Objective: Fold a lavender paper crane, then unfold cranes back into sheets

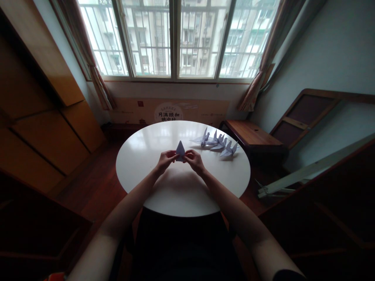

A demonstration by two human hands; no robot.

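Between my two hands, a folded piece of paper (180,150) stands with its pointed tip up, kite-shaped and pale bluish. My left hand (166,160) pinches its lower left edge between thumb and fingers. On the opposite side, my right hand (193,160) is closed on the lower right edge. Both hands are over the middle of a white oval table (140,164). Several folded paper cranes (218,139) stand in a cluster at the back right of the tabletop, apart from my right hand.
Behind the table is a barred window (175,39) with a printed panel (205,111) below it. A low wooden bench (254,132) stands to the right, near a leaning wooden frame (304,113). Wooden cabinets (52,136) line the left side.
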